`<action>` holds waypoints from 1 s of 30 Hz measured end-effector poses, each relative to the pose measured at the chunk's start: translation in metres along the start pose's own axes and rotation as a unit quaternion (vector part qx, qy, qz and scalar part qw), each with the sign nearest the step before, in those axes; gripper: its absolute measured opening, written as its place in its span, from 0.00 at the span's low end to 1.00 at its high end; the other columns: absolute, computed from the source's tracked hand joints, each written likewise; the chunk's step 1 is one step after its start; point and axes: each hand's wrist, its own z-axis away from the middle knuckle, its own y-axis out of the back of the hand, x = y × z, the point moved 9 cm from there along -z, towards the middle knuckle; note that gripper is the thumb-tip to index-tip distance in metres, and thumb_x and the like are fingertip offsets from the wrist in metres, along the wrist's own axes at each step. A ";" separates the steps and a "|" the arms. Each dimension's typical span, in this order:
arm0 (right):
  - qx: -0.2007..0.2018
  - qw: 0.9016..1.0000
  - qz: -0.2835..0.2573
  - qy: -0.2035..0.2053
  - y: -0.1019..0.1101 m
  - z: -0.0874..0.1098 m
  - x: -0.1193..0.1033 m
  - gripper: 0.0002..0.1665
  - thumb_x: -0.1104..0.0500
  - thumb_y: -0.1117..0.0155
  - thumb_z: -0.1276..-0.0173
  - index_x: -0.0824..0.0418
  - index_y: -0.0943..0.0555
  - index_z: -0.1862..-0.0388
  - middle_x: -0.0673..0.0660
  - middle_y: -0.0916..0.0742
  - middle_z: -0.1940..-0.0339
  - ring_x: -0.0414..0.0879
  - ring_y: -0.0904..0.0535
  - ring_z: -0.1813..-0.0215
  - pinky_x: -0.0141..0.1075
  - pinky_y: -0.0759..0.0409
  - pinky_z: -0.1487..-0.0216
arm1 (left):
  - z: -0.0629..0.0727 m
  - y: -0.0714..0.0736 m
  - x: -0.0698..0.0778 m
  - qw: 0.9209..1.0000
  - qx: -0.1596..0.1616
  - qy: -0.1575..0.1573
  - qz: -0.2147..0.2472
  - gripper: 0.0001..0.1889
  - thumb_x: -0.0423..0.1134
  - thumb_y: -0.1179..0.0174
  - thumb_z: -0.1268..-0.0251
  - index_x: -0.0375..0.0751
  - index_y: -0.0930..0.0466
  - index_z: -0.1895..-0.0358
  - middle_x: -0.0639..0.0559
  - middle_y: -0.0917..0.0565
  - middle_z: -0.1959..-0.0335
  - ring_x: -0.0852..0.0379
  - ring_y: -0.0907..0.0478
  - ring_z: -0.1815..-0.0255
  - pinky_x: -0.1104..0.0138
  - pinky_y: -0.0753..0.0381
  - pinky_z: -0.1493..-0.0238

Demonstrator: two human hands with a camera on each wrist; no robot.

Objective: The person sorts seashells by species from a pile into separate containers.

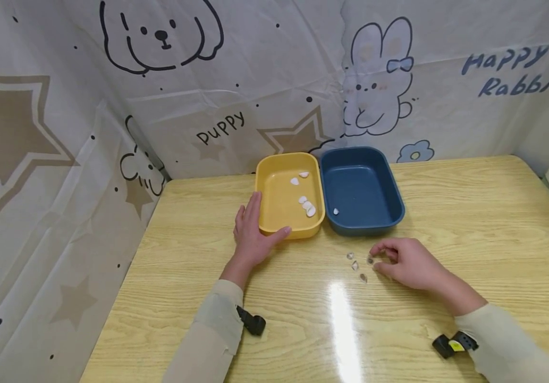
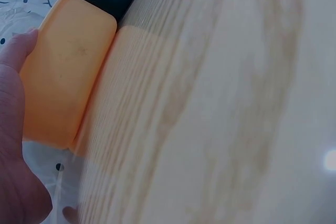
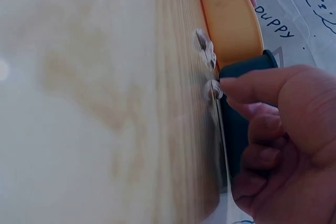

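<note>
My left hand (image 1: 253, 234) rests at the near left corner of a yellow bin (image 1: 269, 197), fingers straight along the outer left side and thumb on the front rim. In the left wrist view the thumb lies against this bin's wall. Beside the navy blue bin's near side, my right hand (image 1: 410, 263) pinches a small ridged shell (image 3: 214, 89) low at the tabletop between thumb and index finger. Its other fingers are curled in. Several similar shells (image 1: 355, 265) lie just left of that hand.
Several white shells (image 1: 304, 174) lie in the yellow bin. The navy blue bin (image 1: 360, 183) touches its right side and holds one small white shell (image 1: 336, 211). Both stand on a wooden table (image 1: 169, 298) against a printed cloth backdrop (image 1: 236, 80).
</note>
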 end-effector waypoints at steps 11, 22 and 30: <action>-0.067 0.996 0.009 0.059 -0.008 -0.013 -0.001 0.09 0.64 0.28 0.36 0.56 0.15 0.58 0.42 0.34 0.82 0.37 0.38 0.77 0.36 0.34 0.65 | 0.000 0.001 0.002 1.000 0.000 0.003 0.004 0.59 0.73 0.35 0.48 0.65 0.63 0.18 0.67 0.59 0.19 0.42 0.66 0.21 0.42 0.63 0.29; -0.069 0.996 0.000 0.048 -0.009 -0.012 -0.001 0.05 0.60 0.28 0.34 0.54 0.16 0.61 0.43 0.34 0.82 0.37 0.39 0.78 0.36 0.34 0.66 | -0.001 0.001 0.002 1.000 0.000 0.004 0.001 0.59 0.73 0.35 0.48 0.66 0.63 0.18 0.68 0.59 0.19 0.42 0.66 0.21 0.42 0.62 0.29; -0.049 0.998 -0.011 0.046 -0.005 -0.008 -0.006 0.06 0.61 0.27 0.35 0.52 0.16 0.62 0.44 0.32 0.83 0.38 0.37 0.78 0.36 0.32 0.67 | 0.001 0.001 0.002 1.000 -0.003 0.007 0.003 0.59 0.72 0.35 0.48 0.66 0.63 0.19 0.67 0.59 0.19 0.43 0.66 0.21 0.42 0.63 0.28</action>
